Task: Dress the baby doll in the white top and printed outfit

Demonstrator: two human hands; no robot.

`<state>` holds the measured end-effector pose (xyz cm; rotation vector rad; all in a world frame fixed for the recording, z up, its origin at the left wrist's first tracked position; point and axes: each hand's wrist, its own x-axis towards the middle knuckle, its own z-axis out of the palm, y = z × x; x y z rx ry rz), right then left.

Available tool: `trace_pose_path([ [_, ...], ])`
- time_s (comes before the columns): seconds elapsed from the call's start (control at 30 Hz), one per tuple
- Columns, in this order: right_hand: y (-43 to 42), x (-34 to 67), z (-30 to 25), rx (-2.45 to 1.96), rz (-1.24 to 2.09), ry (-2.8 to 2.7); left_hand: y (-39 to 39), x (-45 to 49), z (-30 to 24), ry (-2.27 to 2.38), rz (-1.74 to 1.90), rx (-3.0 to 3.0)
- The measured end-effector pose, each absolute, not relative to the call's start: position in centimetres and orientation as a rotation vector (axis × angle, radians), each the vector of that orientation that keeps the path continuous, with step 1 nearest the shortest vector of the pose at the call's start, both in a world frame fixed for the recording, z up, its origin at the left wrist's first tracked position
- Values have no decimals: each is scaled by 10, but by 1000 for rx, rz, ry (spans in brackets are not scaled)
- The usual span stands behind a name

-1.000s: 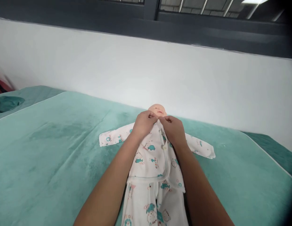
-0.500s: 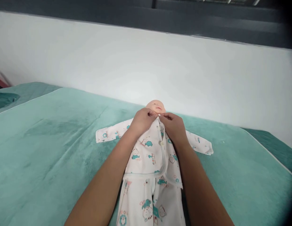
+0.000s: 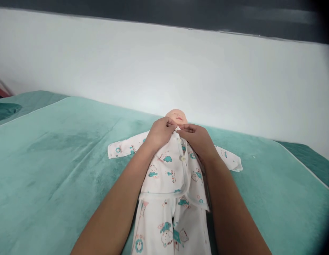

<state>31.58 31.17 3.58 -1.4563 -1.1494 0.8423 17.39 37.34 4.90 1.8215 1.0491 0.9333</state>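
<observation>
A baby doll (image 3: 176,116) lies on its back on a teal mattress (image 3: 61,159), head towards the wall. It wears a white printed shirt (image 3: 169,170) with small buttons down the front and matching trousers (image 3: 167,226). My left hand (image 3: 160,132) pinches the left edge of the shirt's collar just under the doll's chin. Facing it, my right hand (image 3: 197,138) pinches the right edge of the collar. Both sets of fingers are closed and meet at the neckline. The doll's sleeves (image 3: 122,148) stretch out flat to either side.
A white wall (image 3: 164,71) rises close behind the mattress, with a dark frame above it. A second teal mattress (image 3: 10,108) lies at the far left, and a darker teal strip (image 3: 310,159) runs along the right edge.
The view has tipped down slightly, and the window bars above have left the picture. My hands stay pinched together at the doll's collar, shifted a little towards its chin.
</observation>
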Motion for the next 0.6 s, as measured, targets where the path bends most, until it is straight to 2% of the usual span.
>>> trace_pose_path([
  [0.23, 309, 313, 45, -1537, 802, -1214, 373, 173, 49, 1030, 926, 1731],
  [0.47, 310, 309, 46, -1628, 604, -1375, 366, 176, 54, 1058, 864, 1682],
  [0.6, 305, 308, 47, -1622, 636, -1398, 368, 178, 48, 1059, 890, 1702],
])
